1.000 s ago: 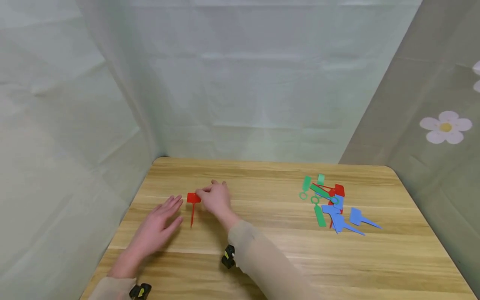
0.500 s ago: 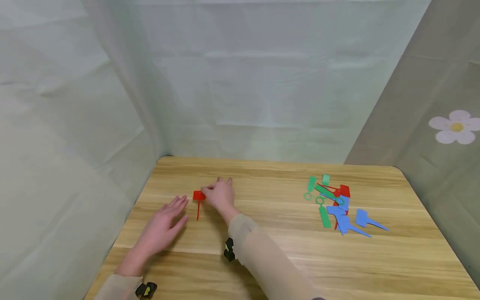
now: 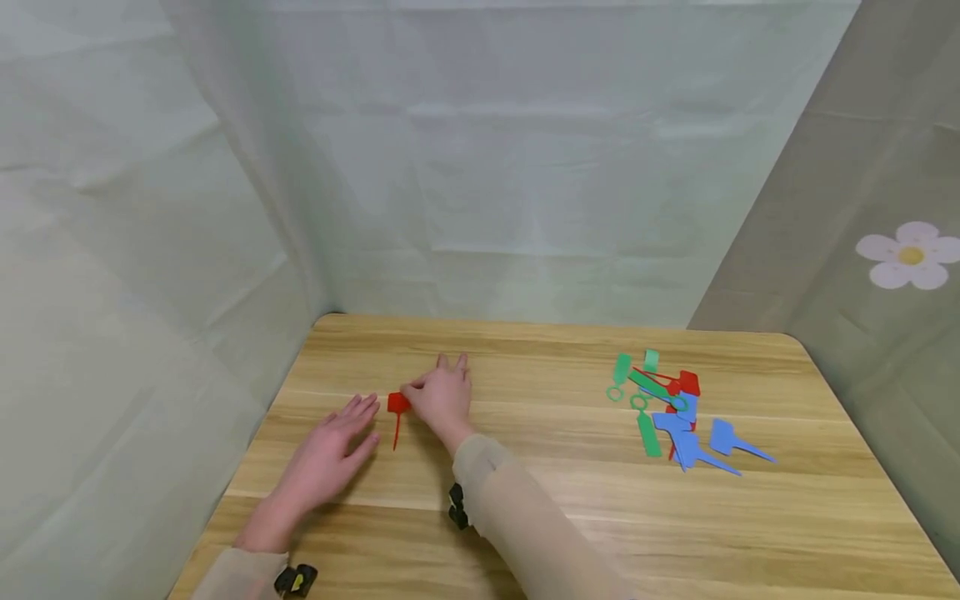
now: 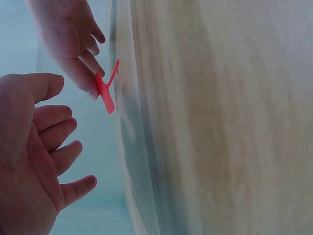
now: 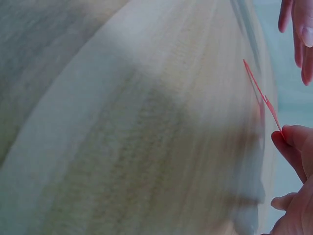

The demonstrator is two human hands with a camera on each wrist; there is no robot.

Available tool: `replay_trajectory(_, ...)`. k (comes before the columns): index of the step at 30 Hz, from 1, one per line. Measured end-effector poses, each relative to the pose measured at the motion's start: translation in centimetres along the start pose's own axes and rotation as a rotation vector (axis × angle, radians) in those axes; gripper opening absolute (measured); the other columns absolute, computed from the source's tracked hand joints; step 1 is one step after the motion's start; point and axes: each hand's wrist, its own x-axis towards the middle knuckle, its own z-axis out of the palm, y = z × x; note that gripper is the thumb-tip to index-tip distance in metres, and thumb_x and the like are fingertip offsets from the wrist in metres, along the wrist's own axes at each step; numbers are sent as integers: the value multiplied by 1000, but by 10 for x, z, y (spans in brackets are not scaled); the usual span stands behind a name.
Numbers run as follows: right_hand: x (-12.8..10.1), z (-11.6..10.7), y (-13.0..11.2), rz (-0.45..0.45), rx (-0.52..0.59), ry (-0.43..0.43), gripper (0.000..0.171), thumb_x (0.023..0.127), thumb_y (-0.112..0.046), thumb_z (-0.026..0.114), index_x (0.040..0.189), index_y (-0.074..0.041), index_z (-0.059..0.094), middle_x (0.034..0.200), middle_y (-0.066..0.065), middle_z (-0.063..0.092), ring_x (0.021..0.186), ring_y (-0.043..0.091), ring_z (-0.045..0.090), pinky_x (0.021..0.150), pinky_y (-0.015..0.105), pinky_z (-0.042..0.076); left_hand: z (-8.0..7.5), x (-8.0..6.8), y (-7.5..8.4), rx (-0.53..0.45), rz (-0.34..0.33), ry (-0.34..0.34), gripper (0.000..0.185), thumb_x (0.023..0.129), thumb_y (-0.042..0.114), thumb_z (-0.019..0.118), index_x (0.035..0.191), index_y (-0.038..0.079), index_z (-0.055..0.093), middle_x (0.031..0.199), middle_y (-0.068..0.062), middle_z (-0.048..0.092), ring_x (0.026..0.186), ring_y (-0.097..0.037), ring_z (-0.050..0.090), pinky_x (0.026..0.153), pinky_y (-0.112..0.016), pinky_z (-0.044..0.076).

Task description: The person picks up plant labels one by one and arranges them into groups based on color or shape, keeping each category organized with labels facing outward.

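Observation:
Between thumb and index finger, my right hand (image 3: 444, 400) pinches the corner of a red T-shaped plant label (image 3: 396, 403), left of the table's middle. The label's thin pointed stem runs toward the person. In the right wrist view, the label (image 5: 270, 106) slants above the wood, its flat head at the fingertips. My left hand (image 3: 326, 454) is beside it on the left, fingers spread and holding nothing. The left wrist view shows the left palm (image 4: 36, 147) with loosely bent fingers, apart from the label (image 4: 103, 93).
On the right of the wooden table (image 3: 570, 517) lies a loose, overlapping pile: several blue T-shaped labels (image 3: 723, 437), green tags with rings (image 3: 649, 433) and red labels (image 3: 689, 382). A small pale green piece (image 3: 651, 360) lies behind. Pale cloth (image 3: 510, 167) hangs behind the table.
The red label's head has come slightly nearer the person, still pinched by the right hand. The left hand has hardly moved. The head view has shifted a little left since the first frame.

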Motion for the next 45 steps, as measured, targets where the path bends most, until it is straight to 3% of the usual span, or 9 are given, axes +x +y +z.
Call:
replay_trajectory(34,-2,5,7,-3,-56,17,26,97,-58,73,101,-37,88,168,19,39,161,51,9,130,59,17,0,-1,4,-7,-19,-36,55,107,20,68,154,-3,53,162,-17,47,152,-41,41,117,-71,35)
replay_trajectory(45,-3,-1,11,-23,-5,14,27,100,-53,71,106,-33,88,166,23,40,160,53,12,131,58,15,0,1,6,-34,-13,-41,53,106,17,68,152,-6,54,161,-19,48,151,-43,42,120,-62,37)
